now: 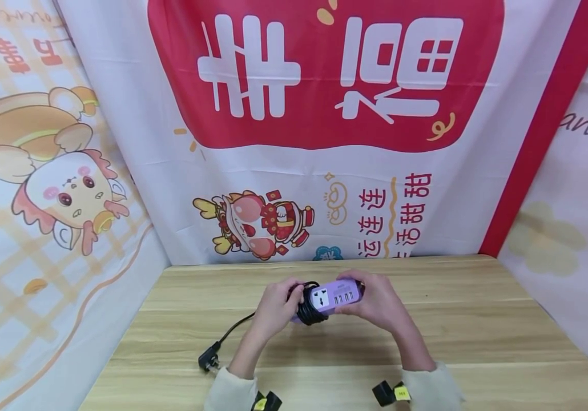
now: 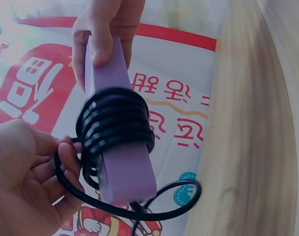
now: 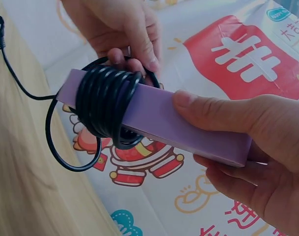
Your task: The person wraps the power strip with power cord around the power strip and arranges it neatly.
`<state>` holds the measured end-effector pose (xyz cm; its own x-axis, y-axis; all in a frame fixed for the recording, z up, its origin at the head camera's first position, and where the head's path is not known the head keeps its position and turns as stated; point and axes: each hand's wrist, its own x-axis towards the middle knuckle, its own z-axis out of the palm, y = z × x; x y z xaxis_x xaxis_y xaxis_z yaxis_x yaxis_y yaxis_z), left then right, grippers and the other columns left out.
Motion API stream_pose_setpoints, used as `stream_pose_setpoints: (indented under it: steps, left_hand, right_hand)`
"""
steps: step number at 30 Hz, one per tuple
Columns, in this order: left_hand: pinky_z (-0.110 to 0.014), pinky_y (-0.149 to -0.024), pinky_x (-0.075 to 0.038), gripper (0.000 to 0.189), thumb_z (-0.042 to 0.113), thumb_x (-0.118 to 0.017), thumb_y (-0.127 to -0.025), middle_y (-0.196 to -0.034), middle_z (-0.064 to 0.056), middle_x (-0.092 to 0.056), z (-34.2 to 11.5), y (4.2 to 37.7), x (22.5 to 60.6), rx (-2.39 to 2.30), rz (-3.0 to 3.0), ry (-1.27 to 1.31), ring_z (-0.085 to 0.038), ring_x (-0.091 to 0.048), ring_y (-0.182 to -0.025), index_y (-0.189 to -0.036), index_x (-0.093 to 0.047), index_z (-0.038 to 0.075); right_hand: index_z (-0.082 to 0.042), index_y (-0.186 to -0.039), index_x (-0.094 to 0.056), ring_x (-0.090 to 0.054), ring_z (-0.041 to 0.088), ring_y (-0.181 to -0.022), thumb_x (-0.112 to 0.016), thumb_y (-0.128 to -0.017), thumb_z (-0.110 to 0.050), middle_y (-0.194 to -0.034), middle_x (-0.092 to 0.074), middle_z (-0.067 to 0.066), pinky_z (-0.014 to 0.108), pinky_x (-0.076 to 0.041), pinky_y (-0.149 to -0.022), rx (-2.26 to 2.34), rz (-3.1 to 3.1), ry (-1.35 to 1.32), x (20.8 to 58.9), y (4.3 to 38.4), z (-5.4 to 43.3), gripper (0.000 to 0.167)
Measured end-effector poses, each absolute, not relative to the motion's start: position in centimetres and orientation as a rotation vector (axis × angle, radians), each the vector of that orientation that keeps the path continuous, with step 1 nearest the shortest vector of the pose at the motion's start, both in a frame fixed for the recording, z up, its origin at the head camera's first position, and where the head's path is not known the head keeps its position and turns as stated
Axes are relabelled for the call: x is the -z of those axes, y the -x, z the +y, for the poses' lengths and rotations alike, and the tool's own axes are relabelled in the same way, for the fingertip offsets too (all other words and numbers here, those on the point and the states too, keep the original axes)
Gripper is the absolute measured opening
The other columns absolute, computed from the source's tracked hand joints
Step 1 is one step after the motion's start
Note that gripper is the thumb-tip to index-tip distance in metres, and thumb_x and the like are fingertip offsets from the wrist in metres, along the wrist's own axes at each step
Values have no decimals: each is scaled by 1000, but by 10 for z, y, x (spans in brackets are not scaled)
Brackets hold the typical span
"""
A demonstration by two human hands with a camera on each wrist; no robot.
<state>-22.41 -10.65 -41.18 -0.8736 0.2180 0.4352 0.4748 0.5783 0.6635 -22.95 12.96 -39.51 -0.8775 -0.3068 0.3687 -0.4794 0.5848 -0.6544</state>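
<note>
Right hand (image 3: 279,137) grips power strip (image 3: 161,115) — black cord (image 3: 102,101) hides part.

The power strip (image 3: 161,112) is purple, its cord (image 3: 102,102) black.

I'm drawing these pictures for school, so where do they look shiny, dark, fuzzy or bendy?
Head view: brightest, but tiny print on the purple power strip is fuzzy; left wrist view: dimmer, and the wooden table has a right edge that looks bent; right wrist view: dimmer too, with pale shiny glints on the black cord.
</note>
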Motion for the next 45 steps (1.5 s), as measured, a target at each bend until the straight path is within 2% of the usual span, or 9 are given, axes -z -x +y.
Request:
stream_pose_setpoints:
  steps: [4,10,17,21,24,29,35,38,45]
  left_hand:
    - [-21,-51,-51,18,5,-57,-99,-73,-4,-65,-104,221,409,1331,-2497,586,-4,-57,-56,-110,-68,-2]
    - [-19,-58,-55,24,1,-56,-98,-84,-13,-71,-100,218,407,1465,-2467,582,-11,-68,-65,-119,-63,-8]
    - [-20,-60,-52,15,9,-54,-102,-78,-11,-72,-90,216,409,1555,-2486,642,-21,-72,-68,-104,-64,-1]
    - [-21,-66,-55,18,13,-50,-104,-73,-5,-71,-81,214,414,1541,-2548,764,-16,-71,-68,-99,-65,5]
    - [-21,-67,-56,16,11,-50,-104,-73,-4,-71,-75,214,418,1537,-2567,801,-12,-70,-66,-98,-64,6]
    - [-22,-66,-57,12,6,-53,-102,-75,-10,-71,-71,214,422,1586,-2544,835,-15,-70,-67,-98,-64,2]
    - [-18,-73,-52,17,13,-55,-102,-75,-3,-73,-70,213,426,1497,-2624,891,-3,-66,-71,-90,-67,8]
    - [-19,-78,-53,17,15,-55,-102,-77,0,-73,-70,213,428,1513,-2647,870,0,-66,-75,-91,-68,10]
    - [-20,-82,-54,17,17,-57,-101,-81,0,-74,-73,214,428,1612,-2647,866,-2,-67,-81,-91,-69,10]
  right_hand:
    - [-13,-121,-69,-67,20,-98,-95,-63,-22,-114,-72,6,37,-57,-85,-1159,-2576,-591,395,229,125,64]
    - [-9,-123,-67,-68,25,-102,-94,-66,-20,-117,-71,9,41,-58,-88,-1120,-2525,-521,396,228,120,64]
    - [-9,-123,-66,-68,30,-105,-93,-68,-20,-119,-70,14,45,-58,-87,-1135,-2401,-432,399,232,126,63]
    - [-9,-124,-66,-67,35,-105,-93,-68,-22,-121,-69,18,48,-58,-87,-1156,-2341,-354,399,233,134,64]
    - [-11,-124,-67,-67,35,-104,-93,-68,-22,-121,-69,18,49,-58,-85,-1202,-2316,-303,399,235,139,63]
    - [-12,-124,-67,-67,33,-103,-93,-68,-25,-121,-69,17,47,-59,-85,-1257,-2307,-285,401,239,142,63]
    - [-12,-124,-67,-66,32,-103,-92,-70,-30,-120,-69,17,46,-57,-84,-1347,-2302,-143,404,242,142,62]
    - [-13,-126,-67,-64,32,-106,-91,-72,-31,-123,-67,16,44,-57,-84,-1435,-2303,-69,403,242,144,62]
    - [-16,-124,-68,-64,30,-107,-91,-71,-33,-124,-66,14,24,-55,-79,-1575,-2308,-39,399,242,140,60]
